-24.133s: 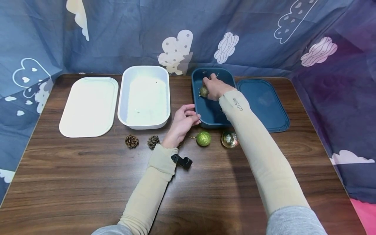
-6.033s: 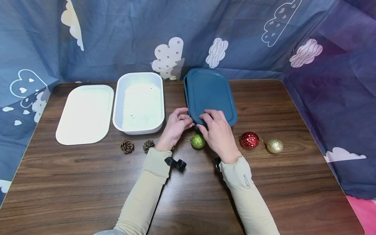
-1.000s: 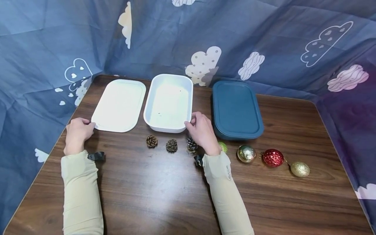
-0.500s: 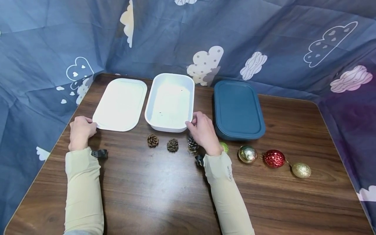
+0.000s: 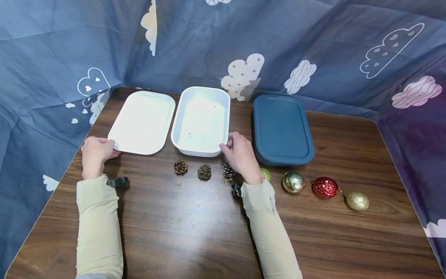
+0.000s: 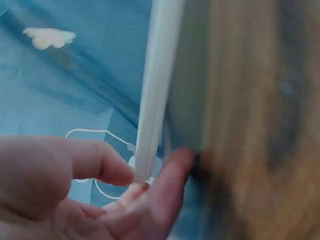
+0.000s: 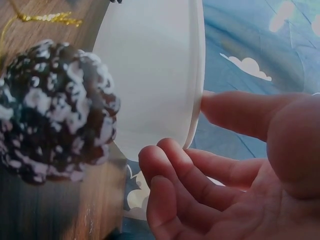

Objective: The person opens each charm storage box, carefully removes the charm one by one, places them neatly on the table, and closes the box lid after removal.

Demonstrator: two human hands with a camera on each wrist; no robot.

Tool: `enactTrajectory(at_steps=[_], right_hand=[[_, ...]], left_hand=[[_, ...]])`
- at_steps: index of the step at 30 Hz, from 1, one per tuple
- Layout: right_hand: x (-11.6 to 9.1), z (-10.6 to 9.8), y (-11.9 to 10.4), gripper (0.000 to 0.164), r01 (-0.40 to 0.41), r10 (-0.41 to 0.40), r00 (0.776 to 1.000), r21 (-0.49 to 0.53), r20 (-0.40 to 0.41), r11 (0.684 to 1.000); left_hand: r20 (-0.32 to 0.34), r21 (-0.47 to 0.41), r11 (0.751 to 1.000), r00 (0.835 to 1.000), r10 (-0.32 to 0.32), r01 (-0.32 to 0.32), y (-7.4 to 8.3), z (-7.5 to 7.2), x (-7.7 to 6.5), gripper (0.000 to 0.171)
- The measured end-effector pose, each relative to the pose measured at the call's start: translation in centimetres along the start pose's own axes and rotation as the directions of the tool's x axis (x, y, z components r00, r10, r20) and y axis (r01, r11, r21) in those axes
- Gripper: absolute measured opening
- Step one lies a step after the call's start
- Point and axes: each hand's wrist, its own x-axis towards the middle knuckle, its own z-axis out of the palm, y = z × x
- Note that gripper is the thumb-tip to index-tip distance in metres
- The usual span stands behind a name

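My left hand [image 5: 97,155] pinches the near left corner of a white lid [image 5: 143,122], thumb on top and fingers beneath. In the left wrist view the lid [image 6: 159,75] shows edge-on between thumb and fingers, lifted off the wood there. My right hand [image 5: 241,157] holds the near right corner of a white rectangular container [image 5: 199,152]. The right wrist view has the thumb at the container's rim [image 7: 197,75] and fingers curled by its outer wall. A frosted pinecone [image 5: 228,170] lies beside this hand, partly hidden by it. Nothing stands inside the container.
Two brown pinecones, one on the left [image 5: 180,166] and one further right [image 5: 204,172], lie before the container. A lidded blue box [image 5: 283,130] stands to the right. Near it lie a green ball [image 5: 266,174], a shiny gold ball [image 5: 293,183], a red ornament [image 5: 325,187] and a glittery gold ball [image 5: 357,201].
The blue lid now sits on the blue box, and both hands have moved left from it. Over the last second, my left fingers slid under the white lid and its near edge rose slightly.
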Motion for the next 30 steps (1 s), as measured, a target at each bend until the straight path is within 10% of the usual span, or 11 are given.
enactTrajectory(at_steps=[3, 5, 13, 20, 27, 30], right_hand=[[0.0, 0.0, 0.1, 0.038, 0.008, -0.008, 1.000, -0.005, -0.008, 1.000], [0.0, 0.0, 0.1, 0.037, 0.014, -0.014, 1.000, -0.008, -0.013, 1.000], [0.0, 0.1, 0.1, 0.037, 0.008, -0.008, 1.000, -0.009, -0.002, 1.000], [0.0, 0.1, 0.0, 0.037, 0.013, -0.013, 1.000, -0.016, -0.007, 1.000], [0.1, 0.1, 0.0, 0.037, 0.005, -0.006, 1.000, -0.010, -0.011, 1.000], [0.1, 0.1, 0.0, 0.038, 0.007, -0.007, 1.000, -0.001, -0.012, 1.000]], left_hand=[[0.063, -0.240, 0.971, 0.997, 0.036, -0.020, -0.1, 0.2, 0.2, 0.043], [0.110, -0.418, 0.908, 0.992, 0.057, -0.006, -0.2, 0.2, 0.4, 0.033], [0.242, -0.835, 0.537, 0.957, 0.158, 0.122, 0.1, 0.2, 0.6, 0.037], [0.231, -0.884, 0.444, 0.962, 0.143, 0.146, 1.4, 1.4, 0.4, 0.073], [0.318, -0.924, 0.269, 0.936, 0.150, 0.271, 1.7, 1.8, 0.5, 0.077], [0.327, -0.926, 0.257, 0.927, 0.184, 0.276, 1.7, 2.0, 0.5, 0.076]])
